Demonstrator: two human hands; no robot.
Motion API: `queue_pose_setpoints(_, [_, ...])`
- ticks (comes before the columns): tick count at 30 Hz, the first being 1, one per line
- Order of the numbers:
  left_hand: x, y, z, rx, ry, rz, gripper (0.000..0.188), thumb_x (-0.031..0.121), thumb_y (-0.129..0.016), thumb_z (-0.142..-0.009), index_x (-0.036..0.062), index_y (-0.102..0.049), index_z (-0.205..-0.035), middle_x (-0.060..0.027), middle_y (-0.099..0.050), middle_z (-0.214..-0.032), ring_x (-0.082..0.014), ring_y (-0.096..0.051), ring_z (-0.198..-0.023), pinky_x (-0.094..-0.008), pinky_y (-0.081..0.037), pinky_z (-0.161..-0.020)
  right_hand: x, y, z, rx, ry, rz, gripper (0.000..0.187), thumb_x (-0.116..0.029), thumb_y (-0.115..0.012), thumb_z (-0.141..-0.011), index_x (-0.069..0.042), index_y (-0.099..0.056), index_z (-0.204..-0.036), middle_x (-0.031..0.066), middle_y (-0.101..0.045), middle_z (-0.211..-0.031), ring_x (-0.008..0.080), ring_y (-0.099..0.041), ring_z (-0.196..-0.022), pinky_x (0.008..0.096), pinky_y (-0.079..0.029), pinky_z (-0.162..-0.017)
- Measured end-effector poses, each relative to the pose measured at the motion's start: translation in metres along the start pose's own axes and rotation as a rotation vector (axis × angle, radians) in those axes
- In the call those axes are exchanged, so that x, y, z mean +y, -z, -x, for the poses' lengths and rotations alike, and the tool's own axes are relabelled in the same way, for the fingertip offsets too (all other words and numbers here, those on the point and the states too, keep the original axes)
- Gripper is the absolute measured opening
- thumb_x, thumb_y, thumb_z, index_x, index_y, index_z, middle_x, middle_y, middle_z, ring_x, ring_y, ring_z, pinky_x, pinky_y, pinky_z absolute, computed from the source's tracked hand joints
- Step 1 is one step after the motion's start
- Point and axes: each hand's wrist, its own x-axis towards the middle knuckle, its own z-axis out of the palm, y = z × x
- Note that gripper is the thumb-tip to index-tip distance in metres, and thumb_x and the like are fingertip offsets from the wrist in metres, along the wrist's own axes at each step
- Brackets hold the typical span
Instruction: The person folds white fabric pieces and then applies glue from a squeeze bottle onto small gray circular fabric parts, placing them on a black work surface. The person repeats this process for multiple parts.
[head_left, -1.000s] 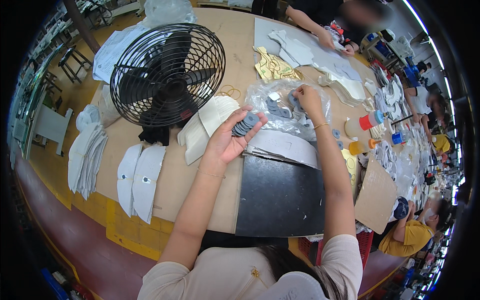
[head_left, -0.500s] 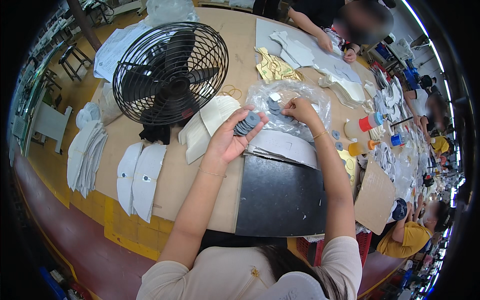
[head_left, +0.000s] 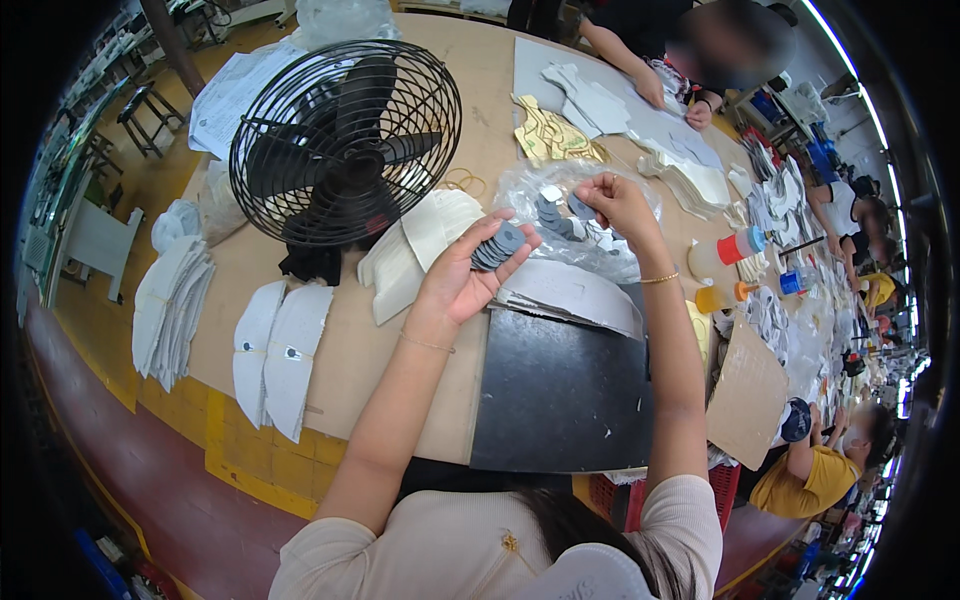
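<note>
My left hand (head_left: 462, 282) is palm up, its fingers curled round a stack of small grey-blue patches (head_left: 496, 248), rounded and with a little hole in the top one. Above a crumpled clear plastic bag (head_left: 612, 262), my right hand (head_left: 624, 212) pinches a single grey patch (head_left: 580, 206) between thumb and fingertips. More grey patches (head_left: 551, 216) lie loose on the bag, just left of that hand. Below both hands, a stack of curved white pieces (head_left: 575, 297) rests along the far edge of a black board (head_left: 560, 390).
A black caged fan (head_left: 345, 145) stands at the left. Cream pieces (head_left: 400, 270) lie beside my left hand, and bundled white pieces (head_left: 285, 350) near the table's left edge. Bottles (head_left: 735, 245) and a brown board (head_left: 748, 390) are on the right. A co-worker's hands (head_left: 655, 90) work across the table.
My right hand has risen slightly from the bag and moved right, with a grey patch now visible in its fingers. My left hand keeps its stack in nearly the same place.
</note>
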Motion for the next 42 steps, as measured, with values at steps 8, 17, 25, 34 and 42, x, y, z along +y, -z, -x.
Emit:
queue_pose_setpoints(8, [-0.004, -0.002, 0.003, -0.149, 0.179, 0.106, 0.039, 0.018, -0.045, -0.096, -0.0037, -0.040, -0.128, -0.0240, -0.047, -0.126, -0.0405, -0.052, -0.113, -0.0381, -0.055, -0.088, -0.065, -0.058, 0.060, -0.123, 0.156, -0.052, 0.012, -0.011, -0.068, -0.082, -0.001, -0.061, -0.085, 0.0007, -0.062, -0.076, 0.0051, -0.056, -0.067, 0.0189, -0.046, -0.050])
queue_pose_setpoints(17, [-0.023, -0.015, 0.007, -0.139, 0.155, -0.059, 0.035, 0.009, -0.055, -0.090, 0.0006, -0.047, -0.123, -0.0161, -0.054, -0.119, -0.0295, -0.058, -0.107, -0.0345, -0.055, -0.089, -0.030, -0.053, 0.080, 0.129, 0.499, 0.117, 0.021, -0.020, -0.070, -0.080, -0.001, -0.062, -0.084, 0.0049, -0.054, -0.075, 0.0105, -0.053, -0.063, 0.0254, -0.044, -0.055])
queue_pose_setpoints(25, [-0.044, -0.008, 0.003, -0.172, 0.362, 0.036, 0.031, 0.002, -0.054, -0.087, -0.0011, -0.049, -0.118, -0.0243, -0.053, -0.115, -0.0368, -0.057, -0.105, -0.0324, -0.059, -0.079, 0.018, 0.031, 0.137, 0.372, 0.475, 0.574, 0.018, -0.019, -0.067, -0.081, -0.004, -0.061, -0.090, 0.0054, -0.059, -0.086, 0.0194, -0.059, -0.079, 0.0308, -0.046, -0.069])
queue_pose_setpoints(34, [-0.087, 0.007, 0.061, -0.009, 0.398, -0.049, 0.029, 0.001, -0.057, -0.086, -0.0013, -0.050, -0.114, -0.0245, -0.054, -0.114, -0.0361, -0.057, -0.105, -0.0335, -0.058, -0.081, 0.095, 0.149, 0.096, 0.587, 0.304, 1.785, 0.032, -0.017, -0.048, -0.085, -0.010, -0.058, -0.114, 0.0058, -0.042, -0.136, 0.0276, -0.028, -0.135, 0.0553, -0.012, -0.111])
queue_pose_setpoints(42, [-0.104, 0.010, 0.127, 0.149, 0.384, -0.273, 0.041, -0.003, -0.055, -0.083, 0.0001, -0.047, -0.123, -0.0214, -0.057, -0.115, -0.0323, -0.059, -0.106, -0.0321, -0.058, -0.079, 0.103, 0.181, 0.045, 0.322, -0.357, 2.157, 0.035, -0.018, -0.047, -0.088, -0.016, -0.057, -0.122, 0.0067, -0.045, -0.136, 0.0274, -0.028, -0.134, 0.0597, 0.001, -0.111])
